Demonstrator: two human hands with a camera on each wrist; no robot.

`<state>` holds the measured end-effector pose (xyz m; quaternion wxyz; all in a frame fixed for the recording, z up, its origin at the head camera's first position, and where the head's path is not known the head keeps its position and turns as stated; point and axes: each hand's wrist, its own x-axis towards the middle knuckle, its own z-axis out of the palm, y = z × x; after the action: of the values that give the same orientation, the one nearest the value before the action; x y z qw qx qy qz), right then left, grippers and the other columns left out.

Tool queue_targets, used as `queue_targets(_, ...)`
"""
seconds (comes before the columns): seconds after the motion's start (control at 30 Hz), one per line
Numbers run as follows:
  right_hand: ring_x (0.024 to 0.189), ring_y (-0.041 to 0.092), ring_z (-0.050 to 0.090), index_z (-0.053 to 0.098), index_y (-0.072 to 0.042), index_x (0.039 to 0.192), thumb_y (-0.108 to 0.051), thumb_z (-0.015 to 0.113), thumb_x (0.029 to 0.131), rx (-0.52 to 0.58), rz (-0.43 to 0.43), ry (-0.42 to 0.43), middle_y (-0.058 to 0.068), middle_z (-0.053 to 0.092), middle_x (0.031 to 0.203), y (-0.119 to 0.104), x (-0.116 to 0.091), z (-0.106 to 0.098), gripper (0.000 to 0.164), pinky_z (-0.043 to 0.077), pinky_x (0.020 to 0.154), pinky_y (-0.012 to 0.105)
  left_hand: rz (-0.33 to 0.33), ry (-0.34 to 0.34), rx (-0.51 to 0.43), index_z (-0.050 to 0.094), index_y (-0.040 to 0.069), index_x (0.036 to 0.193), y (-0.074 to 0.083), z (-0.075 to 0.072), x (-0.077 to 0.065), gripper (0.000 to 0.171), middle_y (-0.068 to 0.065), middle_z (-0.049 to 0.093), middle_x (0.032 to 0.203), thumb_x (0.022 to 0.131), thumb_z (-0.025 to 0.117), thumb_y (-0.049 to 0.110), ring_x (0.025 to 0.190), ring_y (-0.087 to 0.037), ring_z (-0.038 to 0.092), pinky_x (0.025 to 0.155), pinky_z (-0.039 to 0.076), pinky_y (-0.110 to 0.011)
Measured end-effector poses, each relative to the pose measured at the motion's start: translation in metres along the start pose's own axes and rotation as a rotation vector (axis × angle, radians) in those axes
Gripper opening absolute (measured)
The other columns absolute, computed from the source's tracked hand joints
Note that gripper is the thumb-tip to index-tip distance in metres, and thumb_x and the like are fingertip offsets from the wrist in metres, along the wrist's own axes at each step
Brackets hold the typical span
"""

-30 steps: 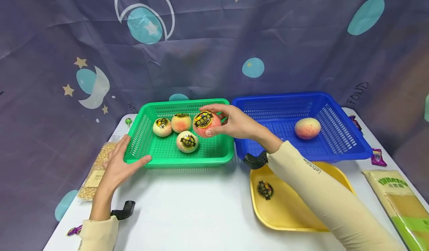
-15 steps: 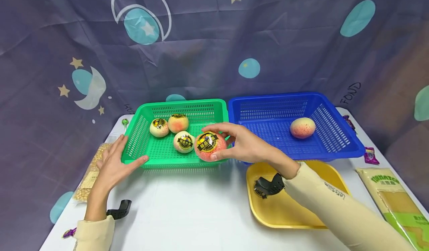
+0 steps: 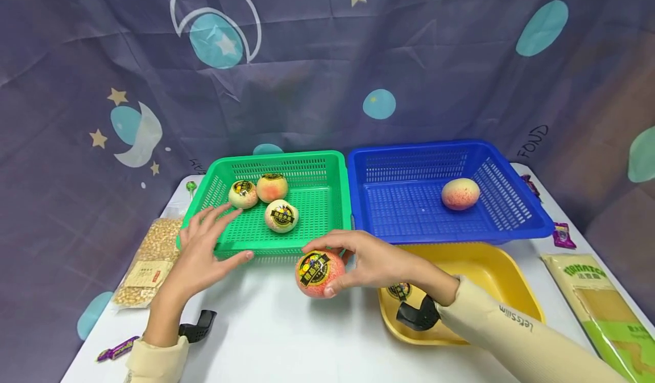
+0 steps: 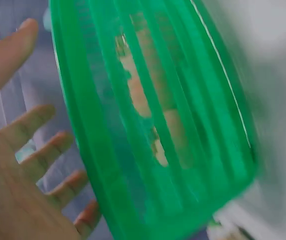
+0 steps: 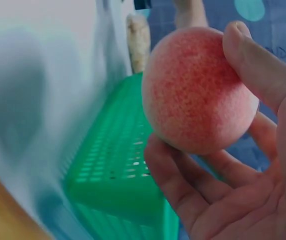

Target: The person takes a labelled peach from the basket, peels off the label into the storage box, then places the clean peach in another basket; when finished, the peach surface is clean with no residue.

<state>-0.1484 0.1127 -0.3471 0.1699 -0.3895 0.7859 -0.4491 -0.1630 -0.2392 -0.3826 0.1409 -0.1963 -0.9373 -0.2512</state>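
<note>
In my right hand I grip a reddish-pink peach, thumb on the near side and fingers behind it. A round black and gold sticker on the peach faces up. It is held in front of the green basket, over the white table. My left hand is spread, with nothing in it, at the front left corner of that basket. Inside the basket lie a pale peach and two others, a peach and an orange-tinted peach, each with a sticker.
A blue basket stands to the right, holding one peach. In front of it is a yellow tray with a loose-looking sticker. Bags of beans and of yellow grain flank the table. Purple candies lie near the edges.
My right hand has brought the peach from over the green basket toward me, to in front of it. My left hand has moved from the basket's left rim rightward, across its front corner.
</note>
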Motion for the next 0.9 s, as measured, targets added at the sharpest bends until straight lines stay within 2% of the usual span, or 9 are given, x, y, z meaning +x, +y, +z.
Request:
queue_targets(0.17, 0.109, 0.009, 0.058, 0.061, -0.021, 0.14, -0.026, 0.088, 0.08, -0.016, 0.037, -0.066, -0.004, 0.066, 0.132, 0.011, -0.008, 0.005, 0.066, 0.056, 0.088, 0.028, 0.133, -0.066, -0.103, 0.06, 0.026, 0.14, 0.028, 0.01, -0.001, 0.073, 0.001, 0.058, 0.139, 0.075, 0.091, 0.037, 0.128, -0.023, 0.045, 0.102, 0.032, -0.053)
queue_targets(0.27, 0.109, 0.008, 0.058, 0.062, -0.02, 0.139, -0.027, 0.088, 0.08, -0.023, 0.048, -0.093, -0.002, 0.066, 0.133, 0.019, -0.013, 0.007, 0.065, 0.056, 0.085, 0.028, 0.173, -0.096, -0.199, 0.064, 0.027, 0.134, 0.039, 0.012, -0.003, 0.065, 0.01, 0.065, 0.124, 0.075, 0.091, 0.034, 0.114, -0.012, 0.055, 0.099, 0.043, -0.041)
queue_targets(0.4, 0.108, 0.007, 0.06, 0.062, -0.017, 0.138, -0.026, 0.088, 0.08, -0.026, 0.061, -0.103, 0.002, 0.067, 0.13, 0.031, -0.018, 0.009, 0.064, 0.056, 0.083, 0.028, 0.194, -0.166, -0.302, 0.068, 0.029, 0.126, 0.047, 0.013, -0.006, 0.052, 0.017, 0.067, 0.111, 0.079, 0.089, 0.032, 0.099, -0.004, 0.06, 0.086, 0.052, -0.03)
queue_targets(0.47, 0.108, 0.007, 0.06, 0.062, -0.016, 0.138, -0.027, 0.087, 0.08, -0.043, 0.065, -0.107, 0.003, 0.067, 0.129, 0.036, -0.018, 0.011, 0.064, 0.055, 0.084, 0.027, 0.174, -0.253, -0.331, 0.068, 0.032, 0.125, 0.049, 0.013, -0.01, 0.048, 0.016, 0.068, 0.112, 0.081, 0.087, 0.036, 0.097, -0.004, 0.061, 0.085, 0.053, -0.029)
queue_targets(0.53, 0.108, 0.008, 0.061, 0.062, -0.015, 0.139, -0.028, 0.087, 0.081, -0.058, 0.069, -0.112, 0.003, 0.068, 0.128, 0.04, -0.017, 0.013, 0.065, 0.055, 0.087, 0.026, 0.135, -0.379, -0.346, 0.067, 0.032, 0.127, 0.05, 0.015, -0.013, 0.049, 0.013, 0.069, 0.118, 0.083, 0.084, 0.041, 0.101, -0.006, 0.063, 0.089, 0.054, -0.032)
queue_targets(0.63, 0.108, 0.009, 0.061, 0.061, -0.014, 0.139, -0.028, 0.087, 0.08, -0.069, 0.074, -0.116, 0.004, 0.067, 0.127, 0.044, -0.014, 0.014, 0.066, 0.054, 0.09, 0.028, 0.053, -0.582, -0.355, 0.064, 0.026, 0.135, 0.05, 0.022, -0.015, 0.059, 0.005, 0.07, 0.126, 0.083, 0.081, 0.049, 0.107, -0.014, 0.066, 0.093, 0.054, -0.039)
queue_targets(0.7, 0.109, 0.01, 0.061, 0.061, -0.014, 0.139, -0.028, 0.087, 0.08, -0.072, 0.076, -0.119, 0.003, 0.067, 0.127, 0.045, -0.011, 0.015, 0.066, 0.054, 0.092, 0.028, 0.012, -0.679, -0.359, 0.061, 0.021, 0.14, 0.049, 0.029, -0.016, 0.068, 0.001, 0.068, 0.132, 0.083, 0.081, 0.052, 0.111, -0.02, 0.066, 0.096, 0.053, -0.043)
queue_targets(0.77, 0.111, 0.011, 0.061, 0.061, -0.015, 0.139, -0.029, 0.088, 0.08, -0.079, 0.074, -0.123, 0.003, 0.067, 0.129, 0.046, -0.009, 0.016, 0.066, 0.053, 0.093, 0.028, -0.01, -0.723, -0.365, 0.059, 0.019, 0.142, 0.049, 0.037, -0.016, 0.073, -0.001, 0.067, 0.135, 0.082, 0.081, 0.054, 0.115, -0.023, 0.065, 0.097, 0.053, -0.045)
queue_targets(0.9, 0.112, 0.011, 0.061, 0.063, -0.014, 0.137, -0.026, 0.088, 0.079, -0.134, 0.068, -0.133, 0.002, 0.067, 0.129, 0.046, -0.005, 0.019, 0.064, 0.052, 0.096, 0.026, -0.009, -0.718, -0.36, 0.057, 0.02, 0.144, 0.049, 0.053, -0.015, 0.077, 0.001, 0.065, 0.136, 0.08, 0.082, 0.055, 0.12, -0.021, 0.063, 0.102, 0.051, -0.043)
